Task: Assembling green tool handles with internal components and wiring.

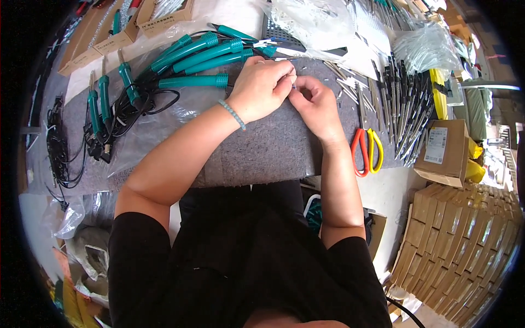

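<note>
My left hand (262,87), with a beaded bracelet (232,113) on its wrist, is closed in a pinch above the grey felt table cover (257,147). Close against it, my right hand (318,106) has its thumb and forefinger pinched as well. The fingertips of both meet over something small and thin with a purplish spot, mostly hidden by the fingers. Teal soldering iron handles (210,57) lie in a bundle just left of my left hand. To the right of my right hand rest thin metal rods (350,90) and scissors (365,150) with one red and one yellow handle.
Assembled soldering irons (129,85) with coiled black cords lie at left. Many black-ended metal rods (404,104) are heaped at right, beside a cardboard box (444,150). Open cartons (117,41) and clear plastic bags (311,22) line the back. Stacked cartons (454,246) stand lower right.
</note>
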